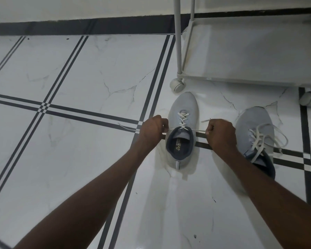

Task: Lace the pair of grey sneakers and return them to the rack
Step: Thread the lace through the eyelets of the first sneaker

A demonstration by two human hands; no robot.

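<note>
A grey sneaker (183,105) with a dark blue collar stands on the floor, toe pointing away from me. Its white lace (182,119) crosses through the eyelets. My left hand (152,131) is closed on the left lace end, and my right hand (221,132) is closed on the right lace end. Both ends are stretched out sideways at the top eyelets. The second grey sneaker (250,126) lies to the right, partly behind my right forearm, with its white lace tied in loose loops.
A light grey wheeled rack (241,79) stands just beyond the shoes, its bottom shelf bare and a caster (177,85) near the first sneaker's toe. The floor is white marble tile with dark stripes. A dark skirting runs along the wall.
</note>
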